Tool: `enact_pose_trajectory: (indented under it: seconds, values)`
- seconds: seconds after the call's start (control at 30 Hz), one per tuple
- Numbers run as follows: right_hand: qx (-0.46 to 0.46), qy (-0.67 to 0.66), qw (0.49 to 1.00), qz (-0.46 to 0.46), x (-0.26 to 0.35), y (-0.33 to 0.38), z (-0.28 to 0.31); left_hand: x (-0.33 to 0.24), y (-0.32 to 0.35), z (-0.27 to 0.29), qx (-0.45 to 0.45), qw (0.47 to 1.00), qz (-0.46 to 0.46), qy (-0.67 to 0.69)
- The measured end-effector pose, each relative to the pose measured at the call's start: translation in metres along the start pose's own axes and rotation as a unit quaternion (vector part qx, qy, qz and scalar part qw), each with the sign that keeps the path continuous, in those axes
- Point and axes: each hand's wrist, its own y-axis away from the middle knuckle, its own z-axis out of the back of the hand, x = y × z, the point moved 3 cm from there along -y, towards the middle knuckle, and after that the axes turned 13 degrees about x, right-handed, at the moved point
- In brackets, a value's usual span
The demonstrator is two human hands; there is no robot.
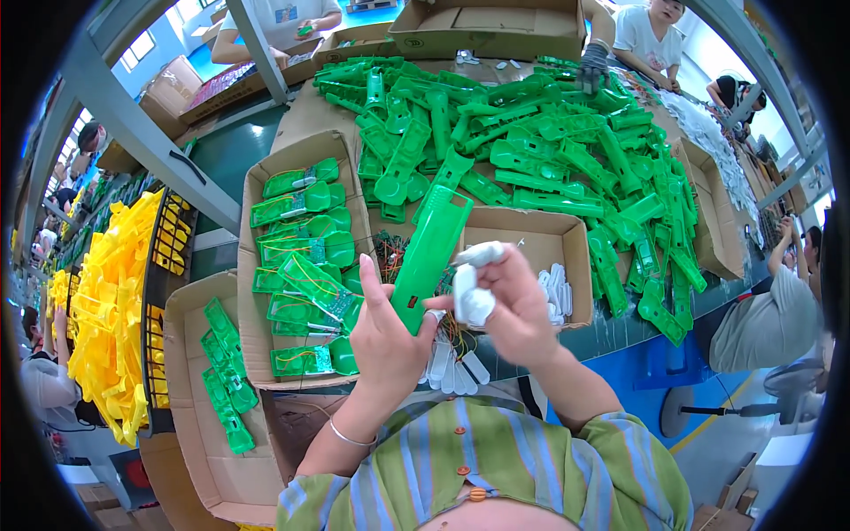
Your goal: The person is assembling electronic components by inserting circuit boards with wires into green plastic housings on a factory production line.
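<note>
A long green plastic shell [429, 243], with a small dark slot near its lower end, is tilted up in front of me. My left hand [388, 332] grips its lower end, index finger stretched along the side. Just right of the shell is my right hand [518, 310], thumb and index finger bent toward each other. White coverings [478, 305] show at those fingertips; whether a small white part is between them, I cannot make out. Below the hands, white flat pieces [454, 372] on coloured wires lie at the table's edge.
A big heap of green shells [531, 133] covers the far table. Left stands a cardboard box [250, 257] of wired green shells, beside a lower box [190, 398]. A carton [575, 239] holds white parts. Yellow parts [115, 310] fill a rack. A co-worker's gloved hand [593, 69] reaches over the heap.
</note>
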Motion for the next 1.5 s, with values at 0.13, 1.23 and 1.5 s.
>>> enact_pose_trajectory:
  seconds: [0.13, 1.23, 1.5]
  values:
    - [-0.009, 0.056, 0.998, 0.024, -0.015, -0.010, -0.011, -0.004, -0.001, 0.000, 0.000, 0.999, -0.048, -0.006]
    - [-0.020, 0.621, 0.784, 0.004, -0.035, -0.025, 0.051, 0.023, -0.001, 0.014, -0.002, 0.773, 0.003, 0.634]
    - [0.083, 0.834, 0.517, -0.172, -0.068, -0.049, 0.050, 0.016, 0.009, -0.010, 0.131, 0.820, 0.114, 0.545]
